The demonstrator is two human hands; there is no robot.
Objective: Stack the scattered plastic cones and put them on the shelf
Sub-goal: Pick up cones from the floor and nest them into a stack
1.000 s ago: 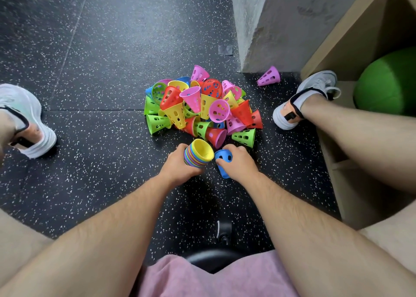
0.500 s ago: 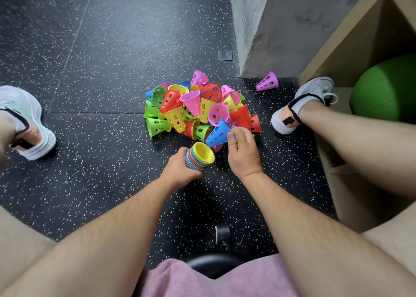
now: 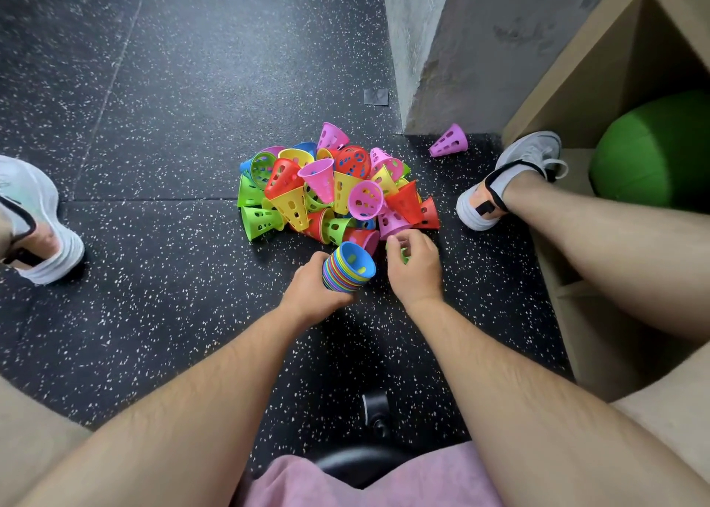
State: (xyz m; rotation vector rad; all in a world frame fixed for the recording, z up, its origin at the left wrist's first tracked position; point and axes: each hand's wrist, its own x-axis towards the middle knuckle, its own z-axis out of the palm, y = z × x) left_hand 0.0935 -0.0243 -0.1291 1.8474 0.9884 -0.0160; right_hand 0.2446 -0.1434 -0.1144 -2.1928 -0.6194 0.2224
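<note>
A pile of perforated plastic cones (image 3: 330,195) in pink, red, yellow, green and blue lies on the dark speckled floor. My left hand (image 3: 313,289) grips a nested stack of cones (image 3: 347,270) just in front of the pile, with a blue cone on top. To the right of the stack, my right hand (image 3: 413,264) curls its fingers around a green cone (image 3: 403,255) at the pile's near edge; the hand hides most of it. One pink cone (image 3: 449,145) lies apart by the wall corner.
A concrete pillar (image 3: 453,45) rises behind the pile. A wooden shelf unit (image 3: 599,84) stands at right with a green ball (image 3: 653,149) inside. My two feet in grey shoes (image 3: 511,178) flank the pile. A chair base (image 3: 374,410) is below me.
My right hand put the blue cone onto the stack, which had a yellow top, then moved to a green cone at the pile's edge. My left hand kept hold of the stack.
</note>
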